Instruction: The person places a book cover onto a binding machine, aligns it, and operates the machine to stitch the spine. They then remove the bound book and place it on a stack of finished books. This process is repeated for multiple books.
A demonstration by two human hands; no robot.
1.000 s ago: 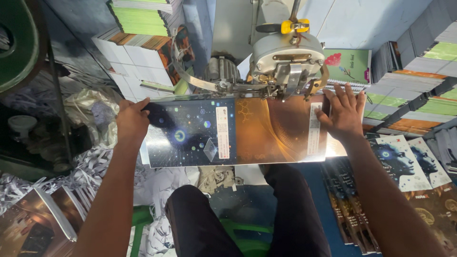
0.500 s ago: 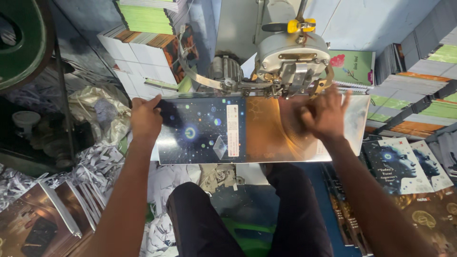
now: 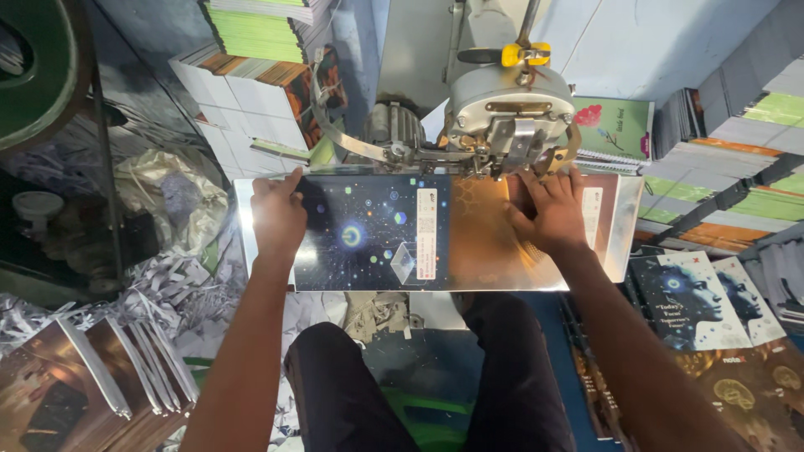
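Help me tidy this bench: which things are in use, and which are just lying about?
In use: glossy cover sheet, left hand, right hand, stitching machine head.
Lying about: printed covers, stacked booklets, paper trimmings.

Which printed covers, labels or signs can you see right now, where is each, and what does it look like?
Glossy cover sheet: flat under both hands, dark starry blue left, bronze right.
White label strip: upright rectangle at the sheet's middle, small red mark.
Green notebook cover: behind the stitching machine, with a pink flower.
Printed covers: lower right, dark with a pale blue head in profile.
Left hand and right hand press the sheet.
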